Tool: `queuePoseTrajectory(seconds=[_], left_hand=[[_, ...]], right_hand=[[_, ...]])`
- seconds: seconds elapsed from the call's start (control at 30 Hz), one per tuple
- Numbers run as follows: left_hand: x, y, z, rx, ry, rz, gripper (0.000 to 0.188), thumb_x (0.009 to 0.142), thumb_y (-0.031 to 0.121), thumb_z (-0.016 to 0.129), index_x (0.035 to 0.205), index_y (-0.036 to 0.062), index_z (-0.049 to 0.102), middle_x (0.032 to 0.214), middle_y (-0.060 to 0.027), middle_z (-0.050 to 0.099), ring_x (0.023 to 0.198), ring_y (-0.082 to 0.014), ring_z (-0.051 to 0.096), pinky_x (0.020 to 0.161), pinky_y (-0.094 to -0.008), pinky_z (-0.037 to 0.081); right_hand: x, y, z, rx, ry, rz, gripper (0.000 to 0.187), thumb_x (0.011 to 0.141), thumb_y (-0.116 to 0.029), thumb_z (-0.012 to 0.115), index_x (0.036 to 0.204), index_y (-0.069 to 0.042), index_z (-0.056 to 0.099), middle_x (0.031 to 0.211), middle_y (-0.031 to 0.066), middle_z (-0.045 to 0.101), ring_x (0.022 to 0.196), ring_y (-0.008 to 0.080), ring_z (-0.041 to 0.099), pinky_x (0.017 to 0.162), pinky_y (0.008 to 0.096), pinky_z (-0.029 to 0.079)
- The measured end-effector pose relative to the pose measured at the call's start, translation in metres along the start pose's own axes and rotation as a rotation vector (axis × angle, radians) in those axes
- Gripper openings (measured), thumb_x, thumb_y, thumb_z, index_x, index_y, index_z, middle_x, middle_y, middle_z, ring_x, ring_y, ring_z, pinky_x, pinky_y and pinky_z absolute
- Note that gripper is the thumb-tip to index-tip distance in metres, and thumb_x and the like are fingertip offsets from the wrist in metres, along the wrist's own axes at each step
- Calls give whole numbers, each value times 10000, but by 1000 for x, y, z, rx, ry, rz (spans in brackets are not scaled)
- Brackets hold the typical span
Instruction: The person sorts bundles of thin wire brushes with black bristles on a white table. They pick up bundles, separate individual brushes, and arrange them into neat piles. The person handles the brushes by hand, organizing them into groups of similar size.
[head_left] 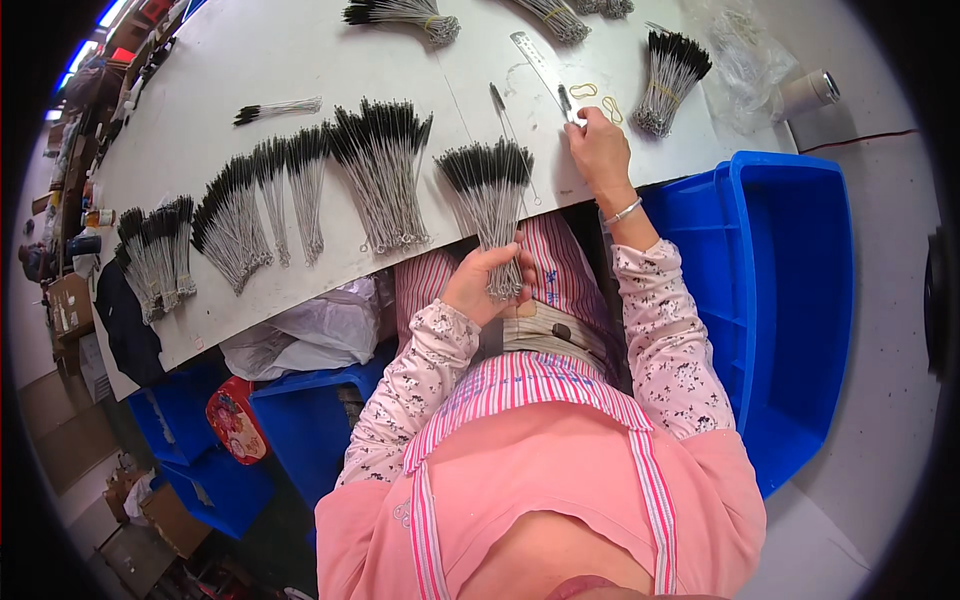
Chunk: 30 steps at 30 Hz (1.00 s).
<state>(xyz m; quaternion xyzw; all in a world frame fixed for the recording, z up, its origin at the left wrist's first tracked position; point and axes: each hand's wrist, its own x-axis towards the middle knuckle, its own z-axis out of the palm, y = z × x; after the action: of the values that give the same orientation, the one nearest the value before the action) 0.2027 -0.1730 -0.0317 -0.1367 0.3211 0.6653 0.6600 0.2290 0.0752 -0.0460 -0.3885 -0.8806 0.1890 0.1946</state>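
Observation:
My left hand (pixel 475 282) is wrapped round the looped wire ends of a bundle of thin tube brushes (pixel 490 205), their black bristles fanned out over the table's front edge. Beside that bundle a loose brush (pixel 513 130) lies on the table. Fingers pinched together, my right hand (pixel 603 155) is at the near end of a metal ruler (pixel 535 58). A single tube brush (pixel 564 98) sticks out from its fingertips along the ruler; its wire is hidden by the hand. Two yellow rubber bands (pixel 597 98) lie close by.
Several brush piles (pixel 380 180) line the white table (pixel 290 60) on the left. Banded bundles lie along the far side, one bundle (pixel 670 85) at right. Beyond it are clear plastic bags (pixel 745 50) and a roll (pixel 808 92). A blue bin (pixel 795 300) stands right of me.

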Motion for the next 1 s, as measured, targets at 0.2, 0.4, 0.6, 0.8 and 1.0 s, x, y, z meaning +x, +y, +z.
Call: queuePoseTrajectory(seconds=[0.2, 0.4, 0.6, 0.8, 1.0], left_hand=[[3, -3, 1, 114, -3, 63, 196, 855, 124, 593, 1026, 71, 515, 822, -54, 604, 677, -165, 598, 534, -291, 504], [3, -3, 0, 155, -7, 74, 164, 852, 145, 612, 977, 76, 532, 801, -39, 596, 646, -143, 581, 520, -277, 492], [4, -8, 2, 81, -32, 114, 136, 860, 153, 607, 939, 63, 542, 772, -33, 574, 623, -136, 552, 516, -273, 471], [3, -5, 9, 26, -14, 64, 129, 871, 166, 597, 907, 51, 553, 758, -26, 569, 636, -129, 543, 529, -264, 458], [12, -7, 14, -73, -35, 14, 133, 858, 178, 610, 938, 81, 566, 751, -2, 566, 616, -104, 526, 525, -254, 442]], right_hand=[[15, 15, 11, -113, 86, -87, 181, 793, -237, 606, 826, -59, 589, 805, 133, 629, 720, 323, 623, 640, 416, 504], [22, 15, 8, -9, 154, -96, 201, 784, -244, 626, 802, -44, 621, 724, 115, 632, 669, 281, 622, 602, 376, 495], [-26, -16, -14, 1057, -402, 539, 196, 802, -186, 677, 775, -13, 589, 596, -14, 516, 423, 38, 404, 365, 180, 280], [-81, -33, -20, 1450, -504, 762, 142, 810, -134, 665, 783, -25, 579, 575, -11, 502, 432, 53, 445, 357, 187, 335], [-89, -31, -17, 1549, -604, 785, 149, 807, -142, 671, 780, -25, 583, 579, -7, 517, 441, 52, 475, 374, 198, 405]])
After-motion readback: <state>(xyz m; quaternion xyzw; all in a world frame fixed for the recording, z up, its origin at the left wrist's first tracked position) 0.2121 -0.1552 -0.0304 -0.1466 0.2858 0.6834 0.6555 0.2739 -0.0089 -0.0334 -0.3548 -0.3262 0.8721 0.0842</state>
